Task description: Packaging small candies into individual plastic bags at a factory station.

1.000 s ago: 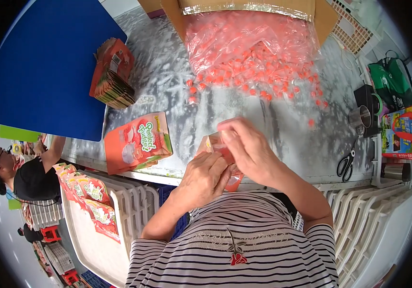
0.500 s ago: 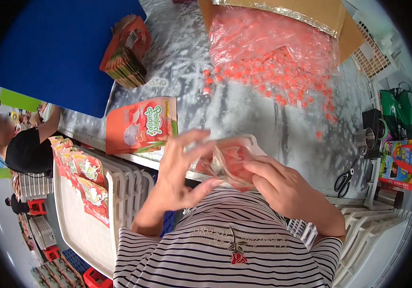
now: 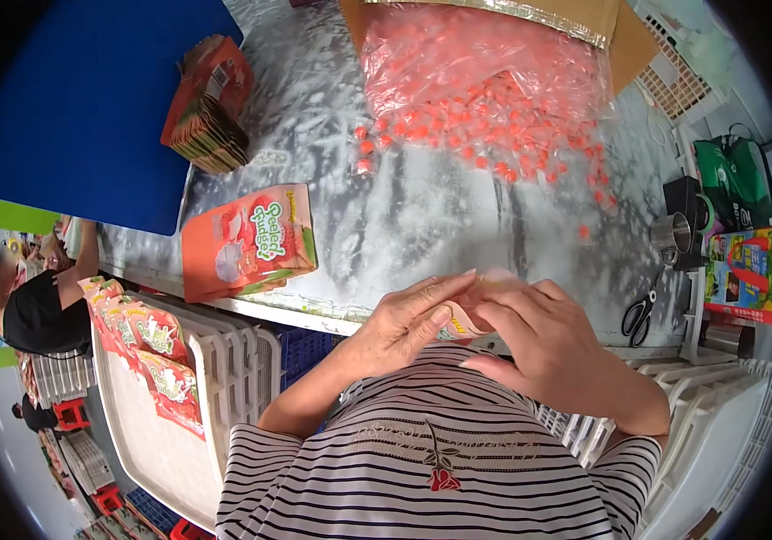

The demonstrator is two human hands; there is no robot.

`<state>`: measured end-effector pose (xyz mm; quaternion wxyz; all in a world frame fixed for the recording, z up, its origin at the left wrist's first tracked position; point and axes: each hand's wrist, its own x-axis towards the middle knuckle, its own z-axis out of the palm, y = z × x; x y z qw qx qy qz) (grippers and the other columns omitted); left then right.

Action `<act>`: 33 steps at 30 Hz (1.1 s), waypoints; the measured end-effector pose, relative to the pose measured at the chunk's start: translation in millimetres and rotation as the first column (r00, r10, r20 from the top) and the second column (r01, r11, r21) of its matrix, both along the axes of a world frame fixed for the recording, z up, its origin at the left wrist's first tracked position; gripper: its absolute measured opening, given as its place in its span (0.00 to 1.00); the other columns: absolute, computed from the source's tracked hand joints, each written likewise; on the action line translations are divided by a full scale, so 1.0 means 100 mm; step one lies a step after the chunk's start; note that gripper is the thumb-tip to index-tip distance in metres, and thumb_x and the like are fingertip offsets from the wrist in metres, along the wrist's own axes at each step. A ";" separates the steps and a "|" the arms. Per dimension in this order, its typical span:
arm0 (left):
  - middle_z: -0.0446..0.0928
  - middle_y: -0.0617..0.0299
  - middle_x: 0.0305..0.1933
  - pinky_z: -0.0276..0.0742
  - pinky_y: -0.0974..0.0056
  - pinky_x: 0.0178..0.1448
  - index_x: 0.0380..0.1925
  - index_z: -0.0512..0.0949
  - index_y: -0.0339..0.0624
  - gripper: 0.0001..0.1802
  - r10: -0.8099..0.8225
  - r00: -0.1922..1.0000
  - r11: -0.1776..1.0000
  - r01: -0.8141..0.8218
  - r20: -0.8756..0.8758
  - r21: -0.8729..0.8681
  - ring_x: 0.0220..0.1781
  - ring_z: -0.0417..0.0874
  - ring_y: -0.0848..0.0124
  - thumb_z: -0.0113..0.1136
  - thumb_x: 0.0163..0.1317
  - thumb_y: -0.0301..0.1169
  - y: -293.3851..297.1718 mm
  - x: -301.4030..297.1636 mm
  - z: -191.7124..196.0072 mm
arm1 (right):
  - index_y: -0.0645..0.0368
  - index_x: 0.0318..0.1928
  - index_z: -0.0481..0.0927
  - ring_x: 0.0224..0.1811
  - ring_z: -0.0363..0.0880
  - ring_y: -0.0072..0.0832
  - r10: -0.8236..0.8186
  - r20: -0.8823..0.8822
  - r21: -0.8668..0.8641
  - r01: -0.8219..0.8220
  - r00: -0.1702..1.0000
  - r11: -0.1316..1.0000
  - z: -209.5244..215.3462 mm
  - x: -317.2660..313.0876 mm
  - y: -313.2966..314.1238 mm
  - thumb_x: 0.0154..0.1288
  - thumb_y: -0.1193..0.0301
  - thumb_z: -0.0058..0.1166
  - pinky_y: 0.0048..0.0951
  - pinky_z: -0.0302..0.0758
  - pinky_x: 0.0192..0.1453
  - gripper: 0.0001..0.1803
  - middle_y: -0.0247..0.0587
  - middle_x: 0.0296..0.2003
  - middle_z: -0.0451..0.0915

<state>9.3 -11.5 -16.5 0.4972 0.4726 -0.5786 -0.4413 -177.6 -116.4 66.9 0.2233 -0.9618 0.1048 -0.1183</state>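
Note:
In front of my chest, at the table's near edge, both hands meet on a candy pouch (image 3: pixel 465 321). My left hand (image 3: pixel 404 328) pinches it between thumb and fingers from the left. From the other side, my right hand (image 3: pixel 543 340) has its fingers bent over the upper edge, thumb held apart below. Most of the pouch is hidden behind my fingers. Left of my hands, a red printed pouch (image 3: pixel 251 241) lies flat on the table. Wrapped red candies (image 3: pixel 494 135) are scattered farther off, spilling from a clear plastic bag (image 3: pixel 485 49) in a cardboard box (image 3: pixel 624 45).
A stack of pouches (image 3: pixel 210 108) stands beside a blue board (image 3: pixel 89 108). Filled pouches (image 3: pixel 166 351) lie on stacked white trays (image 3: pixel 148 432) at left, near a co-worker (image 3: pixel 40 297). Black scissors (image 3: pixel 639 317) and a metal cup (image 3: pixel 671 234) are at right.
My left hand has come in from the left and closed on the pouch's edge. The pouch, open and facing up before, is now mostly covered by both hands. The view has shifted slightly.

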 end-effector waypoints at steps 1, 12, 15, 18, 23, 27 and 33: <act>0.73 0.44 0.60 0.71 0.59 0.64 0.65 0.65 0.35 0.23 0.013 1.000 1.000 -0.013 -0.002 0.018 0.62 0.74 0.54 0.48 0.72 0.32 0.00 -0.04 0.03 | 0.66 0.44 0.76 0.43 0.80 0.36 -0.006 0.001 -0.002 0.006 1.000 1.000 -0.03 0.01 0.00 0.53 0.66 0.67 0.41 0.73 0.51 0.22 0.42 0.43 0.78; 0.82 0.53 0.47 0.76 0.73 0.35 0.63 0.67 0.31 0.23 0.199 0.980 0.980 -0.199 -0.018 0.001 0.30 0.78 0.76 0.40 0.76 0.35 0.08 -0.24 -0.02 | 0.71 0.29 0.75 0.35 0.80 0.46 0.182 -0.260 0.354 -0.082 0.948 0.932 0.03 0.18 -0.28 0.56 0.79 0.51 0.41 0.77 0.39 0.05 0.54 0.25 0.76; 0.82 0.50 0.47 0.77 0.72 0.37 0.62 0.68 0.29 0.23 0.124 0.992 0.992 -0.124 0.030 0.018 0.30 0.79 0.75 0.42 0.75 0.34 0.08 -0.28 0.02 | 0.70 0.26 0.74 0.32 0.79 0.48 0.481 -0.387 0.452 -0.292 0.787 0.843 -0.14 0.20 -0.34 0.60 0.77 0.50 0.42 0.75 0.38 0.08 0.55 0.20 0.75; 0.81 0.47 0.48 0.76 0.64 0.54 0.61 0.68 0.28 0.21 0.060 0.997 0.997 -0.057 0.051 -0.056 0.49 0.83 0.62 0.45 0.73 0.29 0.08 -0.31 0.00 | 0.71 0.26 0.74 0.30 0.79 0.49 0.502 -0.466 0.474 -0.274 0.728 0.837 -0.12 0.20 -0.33 0.61 0.76 0.51 0.44 0.74 0.36 0.09 0.54 0.21 0.76; 0.81 0.49 0.49 0.77 0.65 0.53 0.60 0.69 0.28 0.21 0.080 0.996 0.994 -0.076 -0.050 0.075 0.48 0.83 0.66 0.44 0.75 0.32 0.07 -0.27 0.09 | 0.70 0.28 0.74 0.30 0.79 0.49 0.379 -0.184 0.451 -0.265 0.907 0.852 -0.09 0.12 -0.38 0.60 0.76 0.52 0.44 0.74 0.34 0.07 0.53 0.23 0.78; 0.82 0.50 0.47 0.76 0.69 0.51 0.58 0.71 0.29 0.21 0.099 0.995 0.985 -0.095 -0.021 0.144 0.46 0.83 0.68 0.42 0.76 0.34 0.07 -0.23 0.09 | 0.66 0.33 0.74 0.35 0.81 0.45 0.215 -0.340 0.197 -0.154 0.916 0.968 -0.23 0.09 -0.33 0.58 0.72 0.57 0.40 0.75 0.39 0.09 0.52 0.30 0.79; 0.76 0.66 0.25 0.66 0.71 0.25 0.44 0.78 0.33 0.22 0.365 0.912 0.892 -0.285 -0.187 0.352 0.21 0.72 0.80 0.45 0.74 0.43 0.04 -0.14 0.05 | 0.63 0.51 0.74 0.49 0.75 0.41 -0.123 0.434 -0.149 0.205 0.893 0.967 -0.58 0.11 -0.26 0.48 0.71 0.70 0.34 0.75 0.52 0.28 0.45 0.48 0.75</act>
